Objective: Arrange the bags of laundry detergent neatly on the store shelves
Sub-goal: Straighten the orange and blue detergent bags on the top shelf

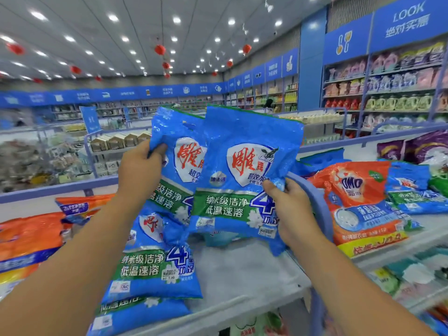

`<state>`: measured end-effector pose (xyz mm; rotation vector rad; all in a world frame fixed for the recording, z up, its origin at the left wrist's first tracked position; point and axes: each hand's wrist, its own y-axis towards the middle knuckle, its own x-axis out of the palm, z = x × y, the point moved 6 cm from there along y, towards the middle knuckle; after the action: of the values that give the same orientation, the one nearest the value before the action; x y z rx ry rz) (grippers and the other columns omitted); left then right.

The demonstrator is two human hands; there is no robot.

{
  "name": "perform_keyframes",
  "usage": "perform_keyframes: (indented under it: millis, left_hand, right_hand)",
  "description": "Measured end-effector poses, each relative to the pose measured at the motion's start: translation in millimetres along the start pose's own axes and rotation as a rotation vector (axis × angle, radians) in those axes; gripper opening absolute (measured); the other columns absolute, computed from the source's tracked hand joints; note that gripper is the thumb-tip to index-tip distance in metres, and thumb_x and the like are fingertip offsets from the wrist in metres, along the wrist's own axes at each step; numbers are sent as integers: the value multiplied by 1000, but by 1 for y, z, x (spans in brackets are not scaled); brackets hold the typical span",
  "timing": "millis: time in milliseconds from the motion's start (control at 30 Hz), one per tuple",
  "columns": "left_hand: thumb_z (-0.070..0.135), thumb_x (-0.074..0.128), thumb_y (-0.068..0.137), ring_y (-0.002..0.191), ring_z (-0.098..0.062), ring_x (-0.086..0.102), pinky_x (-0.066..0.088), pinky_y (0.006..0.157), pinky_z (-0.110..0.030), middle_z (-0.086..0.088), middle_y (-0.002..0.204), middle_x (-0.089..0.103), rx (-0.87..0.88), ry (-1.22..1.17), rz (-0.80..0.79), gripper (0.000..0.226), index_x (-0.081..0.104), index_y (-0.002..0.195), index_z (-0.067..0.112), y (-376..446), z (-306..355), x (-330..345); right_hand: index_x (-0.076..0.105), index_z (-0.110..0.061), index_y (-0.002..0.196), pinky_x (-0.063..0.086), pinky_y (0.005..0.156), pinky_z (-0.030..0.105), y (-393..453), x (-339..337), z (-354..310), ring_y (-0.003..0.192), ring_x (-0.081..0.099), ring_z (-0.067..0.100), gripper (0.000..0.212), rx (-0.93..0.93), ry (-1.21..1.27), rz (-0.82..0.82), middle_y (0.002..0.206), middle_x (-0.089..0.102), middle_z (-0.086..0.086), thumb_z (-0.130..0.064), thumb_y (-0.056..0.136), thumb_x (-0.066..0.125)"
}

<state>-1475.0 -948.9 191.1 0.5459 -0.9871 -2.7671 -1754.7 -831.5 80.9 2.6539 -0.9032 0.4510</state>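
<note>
Left hand (140, 170) pinching rear blue bag (177, 141), right hand (288, 204) gripping front blue bag (244, 180); lifting both at twelve o'clock, likely squaring before shelving.

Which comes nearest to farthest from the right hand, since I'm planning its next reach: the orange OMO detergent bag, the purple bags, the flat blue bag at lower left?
From the right hand:
1. Orange OMO detergent bag, just right.
2. Flat blue bag, lower left.
3. Purple bags, far right, behind.

Both arms reach forward, raised; the left hand (138, 171) and right hand (292, 205) have fingers curled, gripping.
</note>
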Motion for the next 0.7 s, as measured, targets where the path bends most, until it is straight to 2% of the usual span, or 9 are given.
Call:
perform_keyframes:
  millis: [67,167,267,367,500,600,700]
  left_hand:
    - [31,55,101,67,-19,48,35,62,-34,-6,75,60,-67,-52,44,28,66,93,7,-11,-4,-13]
    - [33,56,101,66,-19,48,35,60,-32,-7,78,62,-142,-76,155,28,64,85,11,-32,3,-33]
    - [32,57,100,61,-14,47,35,55,-28,0,71,59,-134,-65,298,26,63,83,12,-55,21,-50]
    - [36,59,98,66,-17,49,38,62,-32,-4,72,61,-98,-74,378,30,63,82,11,-74,38,-58]
    - [33,61,97,68,-17,47,37,62,-33,0,68,57,-139,-140,353,27,62,75,18,-89,54,-49]
    - [33,62,96,70,-17,47,36,65,-36,-1,70,59,-155,-215,315,27,62,72,21,-103,69,-39]
    - [28,62,98,65,-12,48,36,62,-32,6,65,60,-178,-294,291,25,66,74,23,-120,87,-27]
  right_hand:
    - [69,-19,98,60,78,56,5,2,-7,79,75,28,7,5,10,-25,88,78,1,-15,92,69]
    - [69,-19,99,61,76,55,3,4,-15,78,76,28,8,26,35,-96,88,79,3,-14,93,68]
    - [68,-22,102,62,71,50,-4,0,-22,78,76,28,12,44,31,-161,93,79,5,-14,94,68]
    - [68,-19,109,62,73,53,-15,-10,-35,80,76,30,15,76,45,-240,95,79,6,-15,95,67]
    - [68,-19,106,62,70,55,-29,-34,-57,77,77,29,14,115,23,-254,90,79,5,-23,93,70]
    - [66,-16,105,62,70,56,-37,-61,-77,75,77,30,18,108,-28,-194,87,79,6,-25,91,73]
    - [67,-17,104,62,71,55,-45,-93,-92,74,77,29,16,115,-46,-117,87,79,6,-23,91,72]
